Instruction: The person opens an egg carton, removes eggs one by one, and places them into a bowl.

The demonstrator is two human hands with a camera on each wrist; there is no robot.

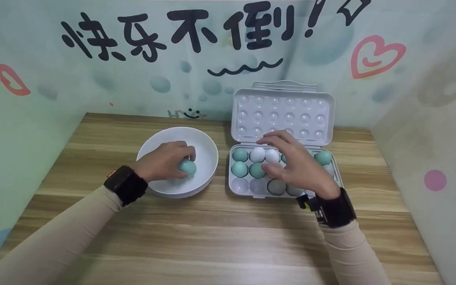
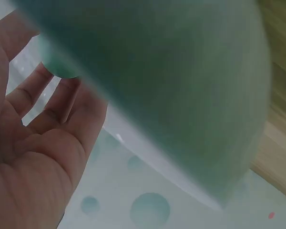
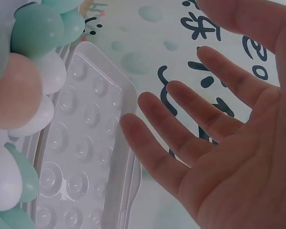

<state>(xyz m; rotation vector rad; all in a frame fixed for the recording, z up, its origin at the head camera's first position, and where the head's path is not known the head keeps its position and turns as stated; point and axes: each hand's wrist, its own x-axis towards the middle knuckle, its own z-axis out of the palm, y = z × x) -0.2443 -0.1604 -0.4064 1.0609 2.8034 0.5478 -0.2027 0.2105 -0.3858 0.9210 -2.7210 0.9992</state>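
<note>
My left hand (image 1: 162, 160) reaches into a white bowl (image 1: 209, 156), and its fingers and thumb grip a light green egg (image 1: 187, 168). In the left wrist view, the blurred outer side of the bowl partly hides that egg (image 2: 59, 62). Over an opened plastic egg box (image 1: 259, 196) hovers my right hand (image 1: 297, 164), its fingers spread and relaxed with nothing held. Green eggs (image 1: 239, 170), white eggs (image 1: 257, 154) and a pinkish egg (image 3: 19, 90) sit in the box's hollows. The hand hides some of them in the head view.
The box's dimpled lid (image 1: 283, 105) stands upright behind the eggs, close to the printed backdrop (image 1: 133, 91). A wooden tabletop (image 1: 212, 241) lies under everything. A side wall (image 1: 441, 130) bounds it on the right.
</note>
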